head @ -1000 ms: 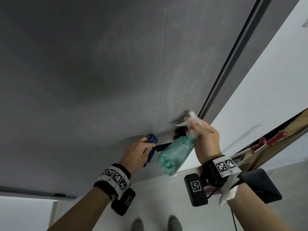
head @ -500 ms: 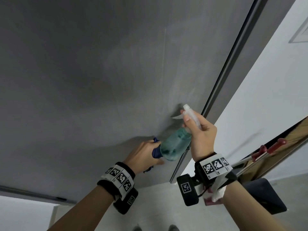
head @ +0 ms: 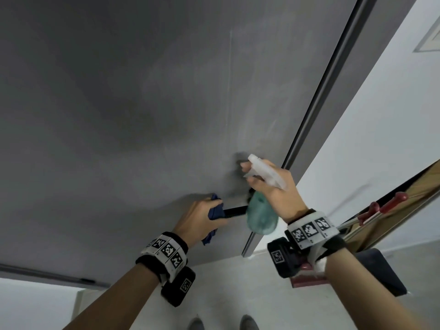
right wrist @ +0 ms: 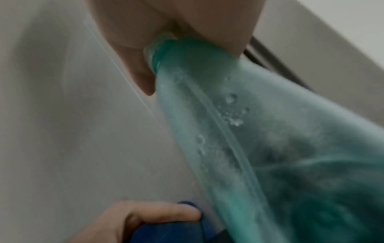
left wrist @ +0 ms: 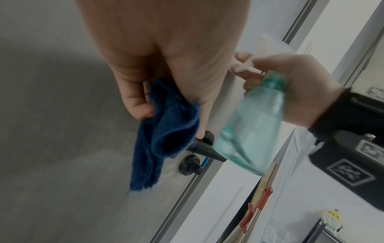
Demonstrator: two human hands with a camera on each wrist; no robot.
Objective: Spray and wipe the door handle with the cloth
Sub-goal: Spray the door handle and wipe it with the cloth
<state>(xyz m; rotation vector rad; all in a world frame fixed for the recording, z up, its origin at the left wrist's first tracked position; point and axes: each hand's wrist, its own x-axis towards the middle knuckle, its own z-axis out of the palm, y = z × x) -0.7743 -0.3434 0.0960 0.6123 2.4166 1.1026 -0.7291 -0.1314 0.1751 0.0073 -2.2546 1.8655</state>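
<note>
A black lever door handle [head: 234, 211] [left wrist: 204, 148] sticks out of the grey door [head: 119, 103]. My left hand [head: 202, 216] [left wrist: 166, 74] grips a blue cloth [head: 215, 211] [left wrist: 168, 129] wrapped over the handle's free end. Just right of it, my right hand [head: 273, 186] [left wrist: 290, 85] holds a teal spray bottle [head: 260, 216] [left wrist: 251, 129] [right wrist: 259, 139] by the neck, fingers on the white trigger head [head: 264, 170], nozzle toward the door above the handle. The handle's rose is hidden behind the bottle in the head view.
A black lock knob [left wrist: 190, 165] sits below the handle. The door's metal edge [head: 321, 91] runs diagonally beside a white wall [head: 369, 139]. Red-handled tools [head: 385, 206] lean at the right. A dark object [head: 381, 270] lies on the pale floor, and my shoes [head: 221, 323] show below.
My left hand with the cloth slid left along the handle, baring more of the black lever. The right hand tilted the bottle more upright, and the view shifted slightly.
</note>
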